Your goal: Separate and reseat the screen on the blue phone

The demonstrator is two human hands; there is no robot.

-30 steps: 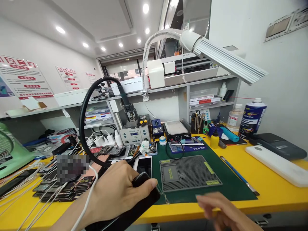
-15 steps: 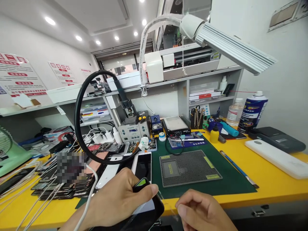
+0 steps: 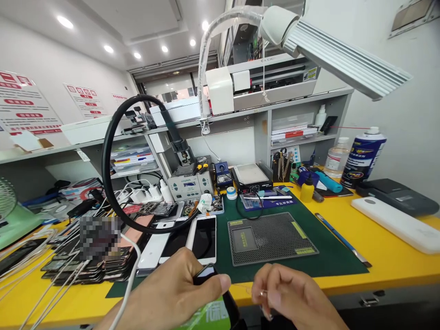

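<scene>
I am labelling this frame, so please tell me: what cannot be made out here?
Head view:
phone: mostly covered by left hand, cut by bottom edge.
tiny item pinched by right hand: too small, blurred.
phone stack: part behind a pixelated patch.

I had the black phone, screen lit green, tilted just in front of the mat; a tiny pin sat beside it.
</scene>
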